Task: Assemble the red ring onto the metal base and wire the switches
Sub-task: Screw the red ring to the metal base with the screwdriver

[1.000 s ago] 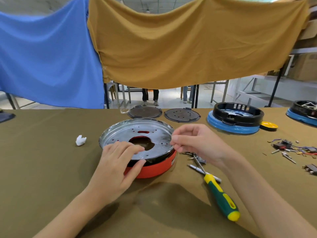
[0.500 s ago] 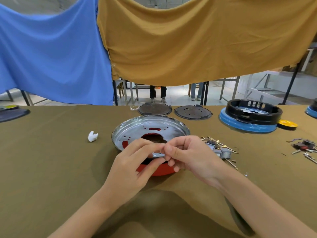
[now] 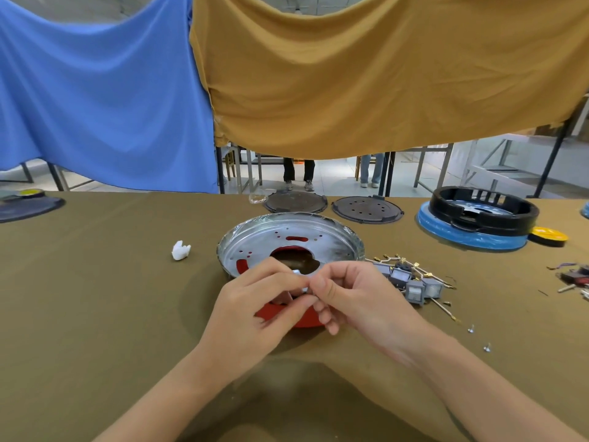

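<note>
Olive table (image 3: 95, 314) ahead of me: my left hand (image 3: 251, 317) and right hand (image 3: 357, 301) both pinch a small grey part (image 3: 298, 275) over the metal base (image 3: 287, 240) seated on the red ring (image 3: 287, 317); switches (image 3: 414, 282) lie just right.

Assembly workshop, cloth-covered workbench (image 3: 95, 298), loose switches (image 3: 414, 285), spare appliance bases (image 3: 478, 218), metal shelving (image 3: 497, 167) behind

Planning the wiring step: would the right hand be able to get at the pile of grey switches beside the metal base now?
Probably yes, once freed: the grey switches lie uncovered on the cloth just right of the right hand, nothing between them. But its fingers, with the left hand, currently pinch a small grey part.
</note>
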A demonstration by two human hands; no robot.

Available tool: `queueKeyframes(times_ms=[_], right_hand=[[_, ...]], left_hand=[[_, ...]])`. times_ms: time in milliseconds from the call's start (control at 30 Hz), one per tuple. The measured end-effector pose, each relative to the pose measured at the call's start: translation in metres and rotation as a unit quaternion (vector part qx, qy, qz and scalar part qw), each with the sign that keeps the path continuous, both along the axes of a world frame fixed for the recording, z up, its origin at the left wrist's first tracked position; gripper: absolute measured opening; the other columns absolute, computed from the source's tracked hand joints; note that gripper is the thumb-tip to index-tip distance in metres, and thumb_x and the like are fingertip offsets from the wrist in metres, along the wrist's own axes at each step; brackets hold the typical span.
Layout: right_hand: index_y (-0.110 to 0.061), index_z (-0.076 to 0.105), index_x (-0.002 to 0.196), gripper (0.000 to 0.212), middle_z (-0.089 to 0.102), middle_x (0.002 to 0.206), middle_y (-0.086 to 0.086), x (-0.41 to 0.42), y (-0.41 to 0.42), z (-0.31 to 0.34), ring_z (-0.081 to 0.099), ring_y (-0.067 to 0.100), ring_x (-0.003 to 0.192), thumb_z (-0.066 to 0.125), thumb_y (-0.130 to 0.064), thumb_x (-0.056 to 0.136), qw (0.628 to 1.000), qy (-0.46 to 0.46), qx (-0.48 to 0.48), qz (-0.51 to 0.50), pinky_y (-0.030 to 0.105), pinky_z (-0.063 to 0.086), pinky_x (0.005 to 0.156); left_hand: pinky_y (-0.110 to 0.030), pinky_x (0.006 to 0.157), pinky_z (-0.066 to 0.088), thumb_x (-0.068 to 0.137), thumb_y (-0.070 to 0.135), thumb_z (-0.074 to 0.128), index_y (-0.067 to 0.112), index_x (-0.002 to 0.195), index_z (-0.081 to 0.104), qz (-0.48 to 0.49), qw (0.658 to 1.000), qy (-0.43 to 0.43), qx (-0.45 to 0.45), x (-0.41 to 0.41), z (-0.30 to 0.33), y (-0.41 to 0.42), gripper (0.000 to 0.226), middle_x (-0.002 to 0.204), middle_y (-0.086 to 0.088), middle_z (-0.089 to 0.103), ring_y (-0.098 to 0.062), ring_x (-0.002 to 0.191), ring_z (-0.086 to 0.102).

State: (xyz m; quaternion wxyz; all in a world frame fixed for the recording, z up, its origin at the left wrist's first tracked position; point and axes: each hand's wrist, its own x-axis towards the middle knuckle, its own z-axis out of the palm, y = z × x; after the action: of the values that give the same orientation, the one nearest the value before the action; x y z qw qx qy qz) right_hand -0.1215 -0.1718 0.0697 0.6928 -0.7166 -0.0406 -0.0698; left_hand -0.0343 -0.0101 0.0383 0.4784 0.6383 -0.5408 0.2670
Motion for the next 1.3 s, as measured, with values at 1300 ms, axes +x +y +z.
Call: queueKeyframes(times_ms=[1300], right_hand=[[-0.006,0.073,0.089,0.007,0.074,0.079,0.009,0.002,-0.02,0.003,0.067,0.014,0.066,0.07,0.0,0.086,0.971,-0.192,-0.028,-0.143,0.02,0.055,0.064]], left_hand=[[-0.037,0.097,0.037,0.09,0.029,0.069,0.031,0.113,0.069,0.102,0.96,0.008,0.26,0.031,0.005,0.032,0.023,0.104,0.019,0.059,-0.002,0.101,0.05]])
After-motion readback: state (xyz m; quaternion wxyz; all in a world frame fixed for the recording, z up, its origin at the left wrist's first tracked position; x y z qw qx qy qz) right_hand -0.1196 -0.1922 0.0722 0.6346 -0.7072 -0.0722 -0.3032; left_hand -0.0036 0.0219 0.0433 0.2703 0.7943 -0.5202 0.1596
